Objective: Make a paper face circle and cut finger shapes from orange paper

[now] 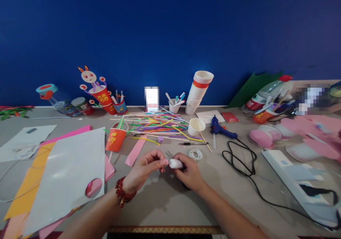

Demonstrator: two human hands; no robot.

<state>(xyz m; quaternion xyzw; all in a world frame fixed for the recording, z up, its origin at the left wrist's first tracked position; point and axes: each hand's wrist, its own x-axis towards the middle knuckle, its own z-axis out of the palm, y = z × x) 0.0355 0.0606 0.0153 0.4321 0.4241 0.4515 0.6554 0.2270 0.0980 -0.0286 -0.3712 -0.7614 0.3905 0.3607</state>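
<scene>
My left hand (148, 166), with a red bead bracelet (123, 193) at the wrist, pinches a small pink piece (166, 162) between thumb and fingertips. Close beside it, my right hand (190, 171) is wrapped round a small white bottle (176, 164), its end pointing left at the pink piece. Whether the two touch I cannot tell. Thin grey metal tips (168, 154) show just behind the bottle; the rest of that object is hidden. A pink paper strip (136, 150) lies beyond my left hand, and a white ring-shaped roll (195, 154) is just past my right hand.
Coloured sticks (160, 125) lie in a heap behind the hands. A red paper cup (116, 139) and stacked paper sheets (69, 168) are at left. To the right are a blue glue gun (221, 128), its black cord (250, 175) and a power strip (290, 185). Stacked cups (197, 93) lean behind.
</scene>
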